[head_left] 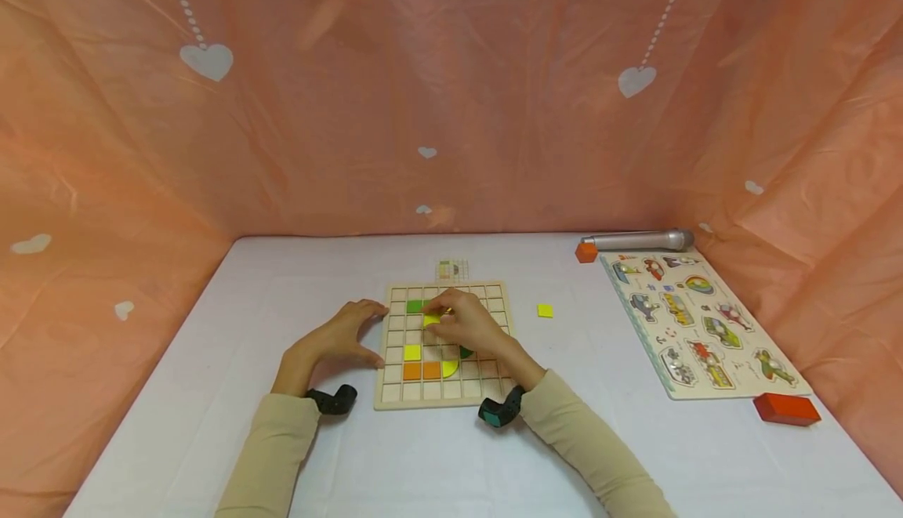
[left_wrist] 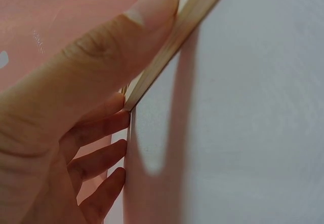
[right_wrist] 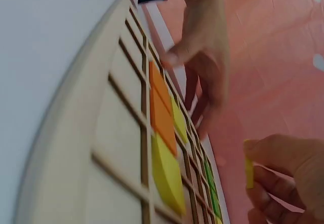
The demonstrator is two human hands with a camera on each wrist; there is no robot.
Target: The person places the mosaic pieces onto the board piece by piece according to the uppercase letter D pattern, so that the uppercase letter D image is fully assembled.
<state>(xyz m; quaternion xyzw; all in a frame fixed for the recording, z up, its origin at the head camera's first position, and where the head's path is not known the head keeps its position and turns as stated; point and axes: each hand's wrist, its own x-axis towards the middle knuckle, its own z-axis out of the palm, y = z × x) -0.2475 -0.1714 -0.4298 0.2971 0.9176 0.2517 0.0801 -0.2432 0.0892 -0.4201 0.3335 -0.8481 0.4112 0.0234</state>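
A wooden grid board [head_left: 395, 394] lies on the table between the two hands. My right hand [head_left: 471, 324] is over the board and pinches a yellow tile [right_wrist: 249, 171] between thumb and fingers. At the board's left edge my left hand [head_left: 337, 336] rests with thumb and fingers spread, touching the rim. On the grid sit a green tile [head_left: 414, 306], a yellow square tile [head_left: 412, 353], two orange tiles [head_left: 421, 371] and a yellow rounded tile [head_left: 450, 370]. A dark green piece [head_left: 466, 353] is partly hidden under the right hand.
One loose yellow square [head_left: 545, 310] lies right of the board. Behind the board is a small pattern card [head_left: 452, 269]. Farther right are a picture puzzle board [head_left: 677, 298], a silver microphone [head_left: 635, 240], an orange block [head_left: 586, 253] and a red block [head_left: 786, 409].
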